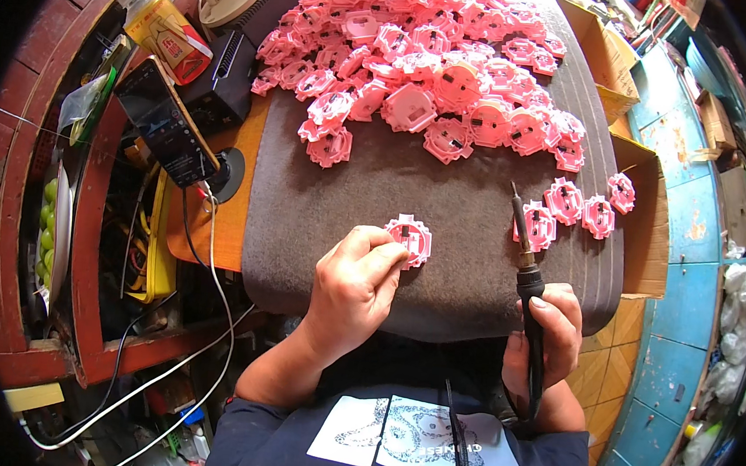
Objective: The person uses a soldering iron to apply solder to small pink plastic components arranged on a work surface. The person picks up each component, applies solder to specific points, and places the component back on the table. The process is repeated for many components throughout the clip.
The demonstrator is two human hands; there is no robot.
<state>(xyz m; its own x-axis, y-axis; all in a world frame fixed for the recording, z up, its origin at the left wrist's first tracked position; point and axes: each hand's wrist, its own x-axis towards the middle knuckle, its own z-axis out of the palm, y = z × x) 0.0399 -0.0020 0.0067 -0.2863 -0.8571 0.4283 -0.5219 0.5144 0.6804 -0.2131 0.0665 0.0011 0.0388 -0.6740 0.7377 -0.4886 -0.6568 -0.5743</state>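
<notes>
Plainly, the left hand (356, 275) pinches a pink part (422, 239) at its eight o'clock edge, between thumb and bent forefinger; whether the part touches the mat (331, 205) below, I cannot tell. At four o'clock from it, the right hand (556, 333) is wrapped round the handle of an iron (531, 286), tip pointing to twelve. Four more parts (564, 201) lie between two and three o'clock, near that tip. A pile (413, 57) spreads at twelve; a phone (165, 118) leans at ten.
</notes>
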